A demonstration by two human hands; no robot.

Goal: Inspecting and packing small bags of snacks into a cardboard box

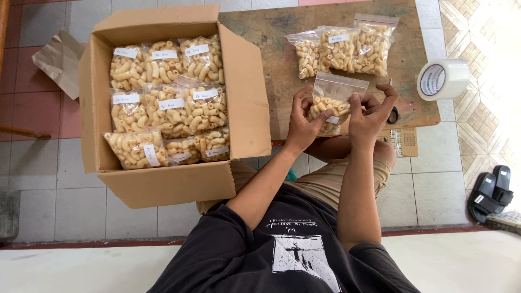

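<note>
Both hands hold one clear zip bag of pale macaroni snacks [331, 100] over the near edge of a low wooden table [271, 49]. My left hand [304, 120] grips the bag's left side with the thumb across its front. My right hand [370, 114] pinches its right side near a small white label. Three more filled bags [342, 50] lie in a row further back on the table. To the left stands an open cardboard box [247, 97] packed with several labelled bags of the same snack [168, 100].
A roll of clear packing tape [442, 79] sits at the table's right corner. Black scissors handles [393, 115] peek out beside my right hand. Black sandals [490, 192] lie on the tiled floor at right. A scrap of cardboard [61, 59] lies left of the box.
</note>
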